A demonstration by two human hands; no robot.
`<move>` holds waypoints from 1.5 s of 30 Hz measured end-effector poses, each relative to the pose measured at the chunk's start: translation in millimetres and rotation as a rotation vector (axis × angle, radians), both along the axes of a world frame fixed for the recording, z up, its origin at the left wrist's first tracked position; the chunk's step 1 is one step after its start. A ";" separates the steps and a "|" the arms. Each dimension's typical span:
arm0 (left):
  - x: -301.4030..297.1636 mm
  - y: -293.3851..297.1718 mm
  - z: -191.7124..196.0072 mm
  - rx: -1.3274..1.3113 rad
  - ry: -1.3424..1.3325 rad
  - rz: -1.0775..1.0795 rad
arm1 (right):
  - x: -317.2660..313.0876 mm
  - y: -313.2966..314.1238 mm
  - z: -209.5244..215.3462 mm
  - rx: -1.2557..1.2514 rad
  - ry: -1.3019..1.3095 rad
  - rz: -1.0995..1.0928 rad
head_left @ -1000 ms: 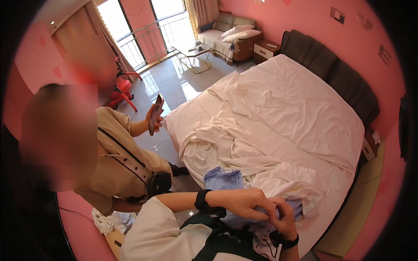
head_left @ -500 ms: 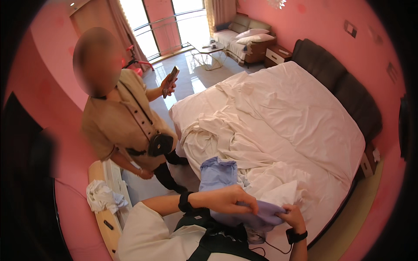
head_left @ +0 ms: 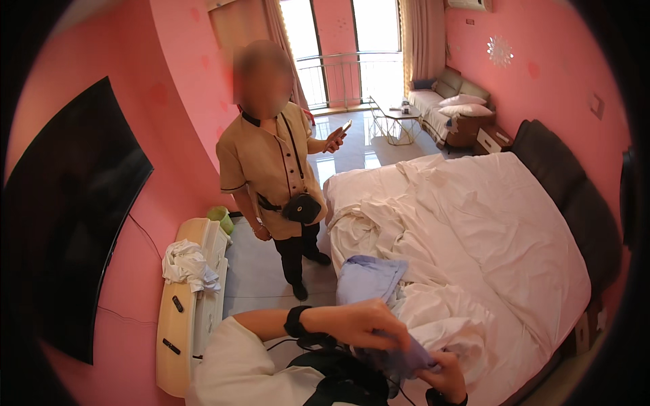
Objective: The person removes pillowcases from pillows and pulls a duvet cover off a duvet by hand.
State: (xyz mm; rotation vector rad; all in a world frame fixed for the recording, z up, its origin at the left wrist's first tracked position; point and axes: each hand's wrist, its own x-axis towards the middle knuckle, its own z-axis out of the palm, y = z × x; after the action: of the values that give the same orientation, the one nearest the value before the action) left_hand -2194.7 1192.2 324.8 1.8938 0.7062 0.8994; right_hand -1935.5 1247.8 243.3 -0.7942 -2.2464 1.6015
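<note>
Just in front of my body, my left hand (head_left: 379, 325) and my right hand (head_left: 443, 375) hold a light blue-violet cloth (head_left: 369, 277), possibly a pillowcase. My left hand is bent over its near part, fingers curled down. The right grips a bunched edge between thumb and fingers, lower and to the right. Beyond my left forearm, a flat, squared end of the cloth lies at the bed's near left side; my arm hides the middle. Rumpled white bedding (head_left: 474, 230) covers the bed beyond my hands.
A person (head_left: 277, 169) stands left of the bed holding a phone (head_left: 344, 128). At left are a low cabinet (head_left: 177, 338) with white cloth (head_left: 189, 264) and two remotes, a green bin (head_left: 221, 219) and a wall television (head_left: 81, 223). A thin black cable hangs by my body.
My view has turned left, showing more of the television and cabinet. Both hands still hold the blue-violet cloth, now more bunched between them. The standing person has lowered the phone slightly.
</note>
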 end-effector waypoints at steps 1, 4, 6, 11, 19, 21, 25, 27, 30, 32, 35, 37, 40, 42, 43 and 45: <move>2.0 -5.7 -2.1 0.075 -0.055 0.016 | 2.1 5.1 -9.7 -0.089 -0.025 0.138; 7.5 -17.4 -2.1 0.110 -0.030 -0.022 | 34.4 15.9 -93.3 -0.119 -0.200 0.130; 14.3 -14.4 -12.2 0.091 -0.041 -0.041 | 51.9 27.5 -132.5 -0.063 -0.328 0.011; 15.5 4.0 -35.9 -0.049 0.008 0.026 | 64.3 42.7 -161.8 0.359 -0.242 -0.513; 12.2 60.7 21.9 0.307 0.201 0.287 | 170.7 72.8 -32.0 0.958 -0.060 -1.411; 19.5 65.0 29.4 0.423 0.183 0.270 | 189.5 63.2 -11.7 1.004 -0.070 -1.471; 31.6 86.1 -8.0 0.466 0.284 0.164 | 195.1 61.6 -40.2 0.994 -0.181 -1.423; 18.1 104.5 -47.4 0.441 0.363 0.170 | 200.3 73.7 -84.2 0.991 -0.291 -1.289; 2.8 123.7 -91.0 0.351 0.447 0.362 | 196.0 80.0 -121.4 1.042 -0.361 -1.114; 7.7 134.8 -101.4 0.350 0.589 0.395 | 168.0 53.3 -93.4 1.187 -0.175 -1.128; 15.7 138.8 -101.3 0.319 0.640 0.482 | 104.0 18.1 -33.1 0.834 0.183 -1.334; 38.3 142.0 -96.3 0.355 0.634 0.413 | 84.1 9.6 -30.8 0.750 0.171 -1.337; 80.2 116.1 -86.9 0.465 0.321 0.122 | 66.3 30.2 -76.4 0.659 0.073 -1.050; 109.1 97.1 -102.1 0.342 0.403 -0.057 | 46.1 25.4 -73.3 0.600 0.024 -0.937; 118.9 91.6 -113.0 0.210 0.415 -0.092 | 36.4 19.9 -70.8 0.537 -0.029 -0.827; 119.2 81.3 -144.3 0.213 0.365 0.076 | 24.9 11.9 -70.5 0.453 0.004 -0.812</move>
State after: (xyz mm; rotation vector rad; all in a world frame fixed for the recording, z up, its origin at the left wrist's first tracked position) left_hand -2075.5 1273.6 180.5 2.2658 0.9341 0.7031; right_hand -1910.6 1259.7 172.7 -1.3109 -1.7877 0.6899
